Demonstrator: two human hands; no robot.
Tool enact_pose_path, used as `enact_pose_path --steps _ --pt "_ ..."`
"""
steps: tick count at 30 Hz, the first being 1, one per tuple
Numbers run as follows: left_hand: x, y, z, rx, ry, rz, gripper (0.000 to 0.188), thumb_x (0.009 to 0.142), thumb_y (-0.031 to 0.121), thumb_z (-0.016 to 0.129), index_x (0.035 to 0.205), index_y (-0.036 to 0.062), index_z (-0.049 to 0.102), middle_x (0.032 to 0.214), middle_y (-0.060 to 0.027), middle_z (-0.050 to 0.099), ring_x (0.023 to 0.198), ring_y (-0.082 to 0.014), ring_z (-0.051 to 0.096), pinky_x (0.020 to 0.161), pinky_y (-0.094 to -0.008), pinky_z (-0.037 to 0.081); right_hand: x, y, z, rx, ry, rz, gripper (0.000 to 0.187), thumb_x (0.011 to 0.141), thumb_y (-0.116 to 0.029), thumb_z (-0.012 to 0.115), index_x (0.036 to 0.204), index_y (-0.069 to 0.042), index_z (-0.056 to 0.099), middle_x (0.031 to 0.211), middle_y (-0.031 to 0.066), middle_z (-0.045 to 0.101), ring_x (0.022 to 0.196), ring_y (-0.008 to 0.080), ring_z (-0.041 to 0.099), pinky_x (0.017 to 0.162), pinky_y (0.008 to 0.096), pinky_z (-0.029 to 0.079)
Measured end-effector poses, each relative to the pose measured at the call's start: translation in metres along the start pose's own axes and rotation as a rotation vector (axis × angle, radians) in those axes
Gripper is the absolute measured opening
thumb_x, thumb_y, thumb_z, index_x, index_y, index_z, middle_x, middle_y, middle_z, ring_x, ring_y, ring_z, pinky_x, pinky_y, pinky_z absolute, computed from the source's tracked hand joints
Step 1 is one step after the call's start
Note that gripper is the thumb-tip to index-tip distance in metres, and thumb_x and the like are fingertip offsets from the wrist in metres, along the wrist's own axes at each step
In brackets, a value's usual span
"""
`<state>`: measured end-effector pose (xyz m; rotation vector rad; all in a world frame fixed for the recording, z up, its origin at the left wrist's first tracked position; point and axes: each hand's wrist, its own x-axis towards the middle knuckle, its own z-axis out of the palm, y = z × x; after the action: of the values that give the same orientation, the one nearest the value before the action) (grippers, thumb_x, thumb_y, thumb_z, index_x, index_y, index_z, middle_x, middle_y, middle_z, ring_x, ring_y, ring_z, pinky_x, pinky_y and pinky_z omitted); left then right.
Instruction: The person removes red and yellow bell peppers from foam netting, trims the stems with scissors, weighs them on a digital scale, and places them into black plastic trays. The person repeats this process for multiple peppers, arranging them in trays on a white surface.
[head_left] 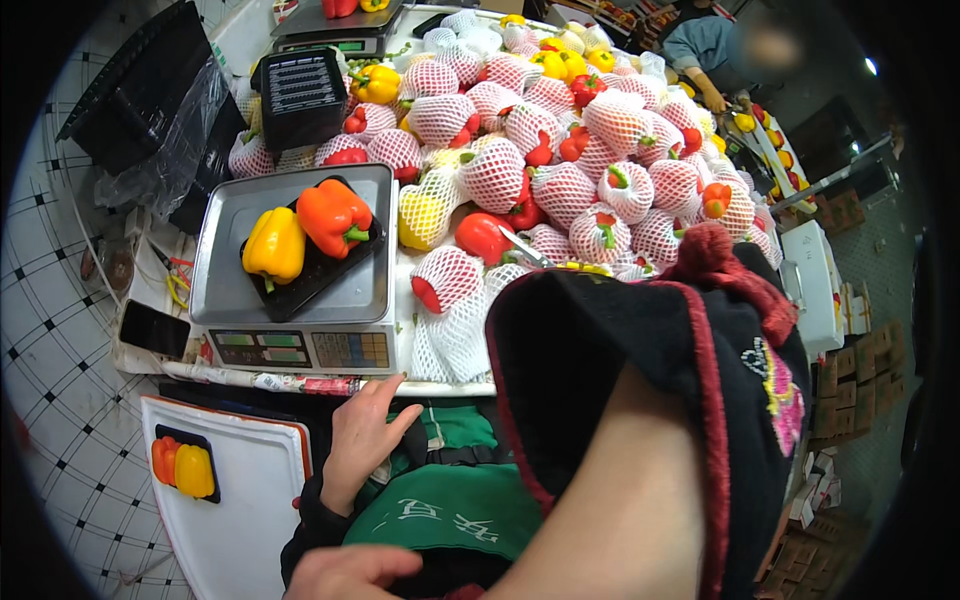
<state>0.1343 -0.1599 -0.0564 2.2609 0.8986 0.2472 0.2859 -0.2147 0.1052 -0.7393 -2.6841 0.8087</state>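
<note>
My left hand is at the table's front edge just below the scale, thumb and fingers apart, holding nothing. My right arm, in a black sleeve with red trim, crosses the lower right. My right hand shows at the bottom edge, partly cut off, so its grip cannot be made out. On the steel pan of the digital scale a black tray bears a yellow bell pepper and an orange-red bell pepper. Below left, another black tray of peppers lies on a white surface.
Bell peppers in white foam nets are heaped across the table. A knife lies among them. Stacked black trays, a phone and a second scale surround the near scale. A co-worker's hand shows at the far right.
</note>
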Motion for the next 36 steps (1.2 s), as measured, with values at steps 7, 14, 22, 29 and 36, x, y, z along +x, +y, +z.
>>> enact_pose_path --steps 7,14,22,29,36 --pt "0.001 0.001 -0.003 0.028 0.021 0.027 0.046 0.081 0.032 0.07 0.117 0.0054 0.059 0.098 -0.0144 0.063 0.085 -0.0337 0.063 0.07 -0.041 0.051 -0.002 -0.023 0.002 -0.298 -0.045 0.065 0.024 0.072 -0.014 0.062 0.092 -0.003 0.067 0.081 0.0117 0.064 0.067 0.0255 0.059 0.057 0.0349 0.045" --pt "0.015 0.001 0.005 -0.005 -0.005 0.004 0.042 0.082 0.025 0.069 0.116 0.002 0.059 0.105 -0.0158 0.062 0.095 -0.034 0.061 0.077 -0.0413 0.05 -0.013 -0.068 0.001 -1.026 0.041 0.298 0.023 0.069 -0.013 0.059 0.087 -0.001 0.067 0.083 0.011 0.067 0.066 0.0227 0.058 0.054 0.033 0.044" --pt "0.04 0.004 0.035 -0.12 0.092 0.13 0.073 0.073 0.022 0.078 0.136 0.0085 0.045 0.135 -0.021 0.043 0.12 -0.0384 0.047 0.098 -0.0437 0.042 -0.086 -0.012 -0.016 -0.206 -0.196 0.65 0.019 0.07 -0.011 0.062 0.085 -0.001 0.058 0.074 0.0106 0.057 0.069 0.0255 0.062 0.053 0.0378 0.049" --pt "0.071 0.001 0.105 0.143 0.058 0.317 0.078 0.063 0.012 0.081 0.134 0.0164 0.05 0.134 -0.0218 0.038 0.119 -0.0392 0.046 0.094 -0.047 0.043 -0.187 0.068 0.084 -0.454 0.503 1.165 0.042 0.074 -0.019 0.072 0.113 -0.01 0.059 0.098 0.0086 0.06 0.093 0.0266 0.06 0.07 0.0377 0.051" --pt "0.1 0.054 0.078 -0.213 0.15 0.414 0.041 0.059 0.0 0.073 0.098 0.0079 0.062 0.118 -0.0206 0.048 0.099 -0.0383 0.057 0.083 -0.0395 0.049 -0.233 0.112 0.125 -0.634 0.95 1.233 0.038 0.077 -0.025 0.07 0.11 -0.009 0.062 0.091 0.0098 0.06 0.085 0.0273 0.061 0.066 0.039 0.05"
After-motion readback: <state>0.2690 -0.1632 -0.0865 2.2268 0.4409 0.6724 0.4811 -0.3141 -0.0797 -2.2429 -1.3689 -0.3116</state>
